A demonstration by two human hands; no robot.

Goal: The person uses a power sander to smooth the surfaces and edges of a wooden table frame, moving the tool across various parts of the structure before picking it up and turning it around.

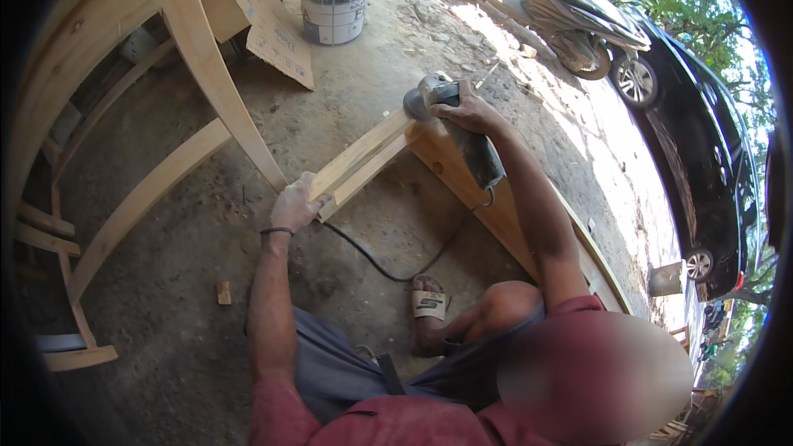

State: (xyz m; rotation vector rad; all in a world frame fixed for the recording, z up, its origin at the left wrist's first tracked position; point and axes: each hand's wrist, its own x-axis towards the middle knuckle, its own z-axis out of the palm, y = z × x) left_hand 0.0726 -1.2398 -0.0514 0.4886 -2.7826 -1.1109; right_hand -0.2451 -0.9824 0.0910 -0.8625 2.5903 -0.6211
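Note:
My right hand (471, 110) is closed around the front part of an angle grinder (477, 158), whose body slants down toward me. The grinder's round disc sits at the far end of a pale wooden piece (361, 154) made of two parallel strips. At the near end of that piece, my left hand (292, 205) is wrapped over the wood, its fingers partly hidden. Under the far end, a wider wooden board (487, 206) runs down to the right beside my leg. From the grinder's tail a black cord (372, 261) loops across the ground.
A curved wooden frame (202, 58) rises at my left. Behind it are an opened cardboard box (277, 45) and a lidded bucket (334, 0). A small wood offcut (224, 293) lies on the dirt ground. Farther right stand a motorbike (578, 21) and a black car (694, 132).

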